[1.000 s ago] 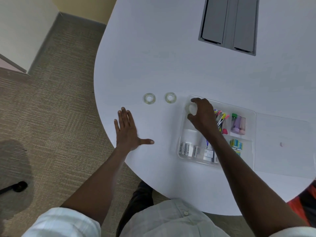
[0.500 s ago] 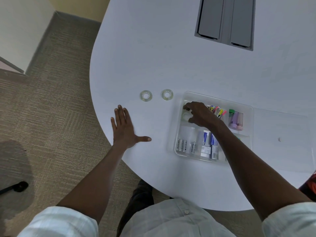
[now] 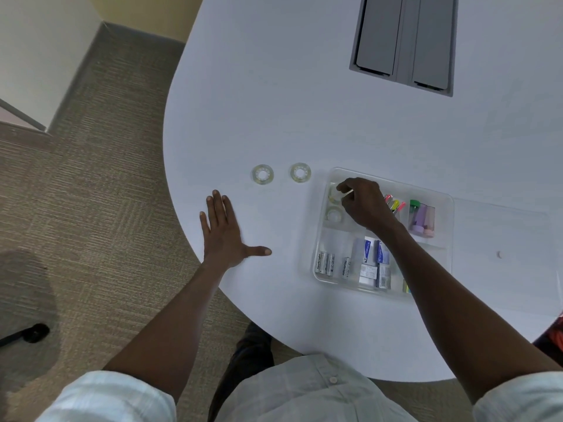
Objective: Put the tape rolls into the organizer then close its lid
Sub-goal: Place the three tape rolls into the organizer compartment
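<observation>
two clear tape rolls lie flat on the white worktop (image 3: 304, 102), side by side and apart: the left tape roll (image 3: 263, 174) and the right tape roll (image 3: 300, 172), both just left of a clear plastic organizer (image 3: 445, 271). two more tape rolls (image 3: 334, 208) sit in the organizer's far-left compartment, one beyond the other. the right hand (image 3: 365, 205) reaches into that compartment, its fingers (image 3: 342, 187) curled loosely above the rolls; whether they grip one cannot be told. the left hand (image 3: 224, 231) lies flat on the worktop near its edge, palm down, fingers spread wide and holding nothing. the organizer's other compartments hold batteries (image 3: 332, 264), small boxes (image 3: 373, 263), bright highlighters (image 3: 395, 205) and pastel tubes (image 3: 422, 217). its clear lid (image 3: 505, 257) lies open flat on the worktop to the right. a grey hatch panel (image 3: 402, 41) is set into the far worktop.
</observation>
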`<state>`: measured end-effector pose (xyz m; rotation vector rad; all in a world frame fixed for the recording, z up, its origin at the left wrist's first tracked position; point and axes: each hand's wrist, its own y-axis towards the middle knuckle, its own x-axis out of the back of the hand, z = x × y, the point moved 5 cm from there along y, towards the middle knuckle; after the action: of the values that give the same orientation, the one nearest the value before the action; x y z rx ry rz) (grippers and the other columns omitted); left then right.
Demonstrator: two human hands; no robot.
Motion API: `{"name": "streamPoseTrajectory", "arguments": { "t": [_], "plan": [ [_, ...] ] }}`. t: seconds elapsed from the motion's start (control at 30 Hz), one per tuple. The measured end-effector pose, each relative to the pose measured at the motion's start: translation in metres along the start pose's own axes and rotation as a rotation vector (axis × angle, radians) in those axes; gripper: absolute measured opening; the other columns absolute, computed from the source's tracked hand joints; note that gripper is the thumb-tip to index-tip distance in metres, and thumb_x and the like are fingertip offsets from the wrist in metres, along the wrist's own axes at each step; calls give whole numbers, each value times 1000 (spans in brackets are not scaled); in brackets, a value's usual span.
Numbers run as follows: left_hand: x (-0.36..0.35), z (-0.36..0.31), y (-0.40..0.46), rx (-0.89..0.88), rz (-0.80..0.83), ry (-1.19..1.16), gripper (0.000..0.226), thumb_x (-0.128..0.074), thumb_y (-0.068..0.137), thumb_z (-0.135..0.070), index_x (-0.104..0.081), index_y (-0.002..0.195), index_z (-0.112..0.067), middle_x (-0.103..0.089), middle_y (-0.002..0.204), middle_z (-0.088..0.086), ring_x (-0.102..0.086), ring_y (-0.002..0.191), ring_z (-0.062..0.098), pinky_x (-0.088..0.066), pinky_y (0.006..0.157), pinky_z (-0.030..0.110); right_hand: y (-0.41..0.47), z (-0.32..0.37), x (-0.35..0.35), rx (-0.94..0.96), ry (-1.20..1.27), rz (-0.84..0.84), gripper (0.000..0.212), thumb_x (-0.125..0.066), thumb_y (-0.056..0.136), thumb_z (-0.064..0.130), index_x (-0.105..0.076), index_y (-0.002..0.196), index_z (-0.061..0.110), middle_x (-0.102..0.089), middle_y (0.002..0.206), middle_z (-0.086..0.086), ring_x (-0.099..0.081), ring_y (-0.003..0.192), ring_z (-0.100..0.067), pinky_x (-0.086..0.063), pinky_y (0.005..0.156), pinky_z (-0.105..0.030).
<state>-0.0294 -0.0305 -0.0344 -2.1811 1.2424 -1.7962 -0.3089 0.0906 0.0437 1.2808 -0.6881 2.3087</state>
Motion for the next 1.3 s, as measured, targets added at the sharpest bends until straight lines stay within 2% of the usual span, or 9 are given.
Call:
{"name": "streamPoseTrajectory", "arguments": {
  "t": [0.13, 0.23, 0.37, 0.53, 0.67, 0.8, 0.9, 1.07, 1.3],
  "plan": [
    [0, 0, 0, -1, -8, -10, 168, -50, 34, -102, 26, 149, -6, 36, 157, 13, 36, 145, 27, 10, 120, 56, 13, 24, 9, 115, -17, -168, 20, -56, 78, 1, -72, 88, 6, -72, 85, -13, -66, 80, -28, -48, 74, -30],
    [0, 0, 0, -3, -11, -9, 168, -50, 34, -102, 26, 149, -6, 36, 157, 13, 35, 145, 27, 10, 120, 56, 26, 42, 6, 156, -13, -186, 16, -56, 80, 5, -71, 86, 7, -71, 84, -10, -65, 80, -26, -45, 72, -28],
    [-1, 0, 1, -5, -15, -6, 168, -49, 34, -103, 26, 149, -6, 35, 157, 14, 34, 145, 28, 10, 120, 56, 42, 59, -15, 226, -96, -45, 27, -59, 79, 6, -66, 105, 5, -68, 101, -14, -63, 96, -34, -49, 82, -37],
    [-1, 1, 1, -9, -28, -5, 168, -49, 34, -102, 24, 150, -5, 33, 158, 15, 33, 146, 28, 9, 120, 56, 54, 70, -52, 267, -348, 166, 53, -52, 84, 6, -43, 136, 9, -47, 137, -16, -54, 114, -38, -51, 90, -46],
    [-1, 1, 1, -17, -33, -21, 168, -50, 35, -102, 24, 150, -5, 34, 158, 14, 33, 146, 27, 11, 120, 55, 56, 75, -64, 275, -433, 152, 38, -40, 93, 2, -47, 130, 10, -45, 133, -18, -49, 106, -39, -50, 77, -43],
    [-1, 1, 2, -14, -32, -19, 168, -47, 33, -103, 23, 150, -5, 33, 158, 15, 32, 146, 28, 11, 120, 55, 55, 79, -64, 325, -401, 79, 26, -44, 84, -6, -55, 106, 1, -52, 106, -21, -51, 88, -36, -43, 62, -37],
    [-1, 1, 1, -12, -30, -10, 168, -48, 34, -103, 25, 150, -5, 34, 158, 15, 33, 146, 28, 9, 121, 56, 52, 82, -54, 297, -273, 38, 34, -57, 77, 4, -54, 110, -4, -53, 109, -23, -51, 90, -39, -47, 75, -43],
    [-1, 1, 1, -9, -22, -8, 168, -48, 34, -103, 25, 150, -5, 35, 157, 14, 34, 145, 28, 10, 120, 56, 34, 80, -9, 177, 44, -240, 48, -66, 70, 13, -57, 113, -4, -56, 107, -23, -54, 99, -40, -43, 89, -40],
    [0, 1, 0, -4, -12, -16, 169, -48, 33, -102, 26, 149, -6, 36, 157, 13, 35, 145, 27, 11, 120, 55, 4, 41, 18, -23, 56, -250, 53, -72, 70, 19, -58, 119, 5, -57, 113, -18, -54, 107, -33, -40, 92, -32]
  ]
}}
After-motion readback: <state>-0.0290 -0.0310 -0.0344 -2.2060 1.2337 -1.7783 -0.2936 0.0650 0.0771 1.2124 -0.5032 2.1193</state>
